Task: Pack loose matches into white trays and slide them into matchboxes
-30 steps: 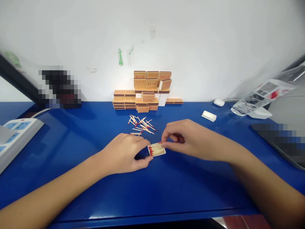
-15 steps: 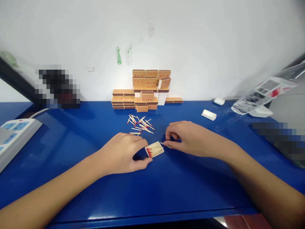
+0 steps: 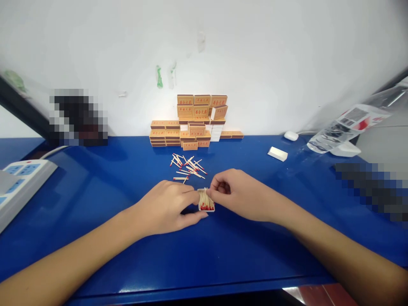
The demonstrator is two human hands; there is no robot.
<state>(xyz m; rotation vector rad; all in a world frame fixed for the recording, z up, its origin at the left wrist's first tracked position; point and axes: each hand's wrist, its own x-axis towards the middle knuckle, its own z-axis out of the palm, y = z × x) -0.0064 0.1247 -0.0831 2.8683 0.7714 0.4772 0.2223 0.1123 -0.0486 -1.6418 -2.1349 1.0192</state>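
Observation:
A small white matchbox tray holds many red-tipped matches, heads toward me. The thumb and fingers of my left hand grip it from the left. My right hand is closed in a pinch over the tray's far right edge. At its fingertips a pale match end shows, partly hidden among the other sticks. Just beyond the hands, a loose pile of matches is scattered on the blue table.
Orange matchboxes are stacked against the white wall. A white block and a white rounded case lie back right, near a leaning plastic bottle. A power strip is at left.
My right hand has moved left with the match, from beside the tray to over it. The tray has turned so its match heads point toward me.

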